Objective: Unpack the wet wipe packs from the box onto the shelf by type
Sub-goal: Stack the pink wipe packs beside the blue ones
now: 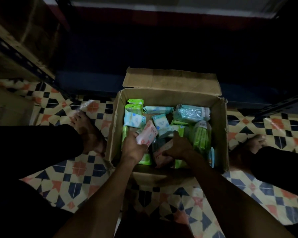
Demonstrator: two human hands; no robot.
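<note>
Squatting over a patterned tile floor (79, 170), a person works w/ both hands inside an open cardboard box (170, 97); a bare foot shows on each side of it. Dark shelf (162, 48) sits just beyond the box, too dim to see what's on it. Box is well stocked w/ wet wipe packs, mixed types: green packs (134, 104) at the far-left corner, a long green bundle (202, 136) on the right, a clear-wrapped teal bundle (191, 113) far right, pale blue packs (134, 119) in the middle.

Left hand (132, 148) grips a pink pack (147, 133), fingers curled round its near end, pack tilted up and partly clear of the pile. Right hand (177, 148) is down on a second pink pack (163, 152) near the front wall; fingers look curled over its edge, though blur and low light make the exact hold hard to read.

Judgement: these packs are prob. light, soft and squashy, w/ slick plastic film, so they may slide if pinched at a corner. Better to wrap the fingers across the short width, thumb on one flat face, fingers on the other. Not fragile; firm squeeze is fine. Both pink ones likely go to the same shelf spot.
</note>
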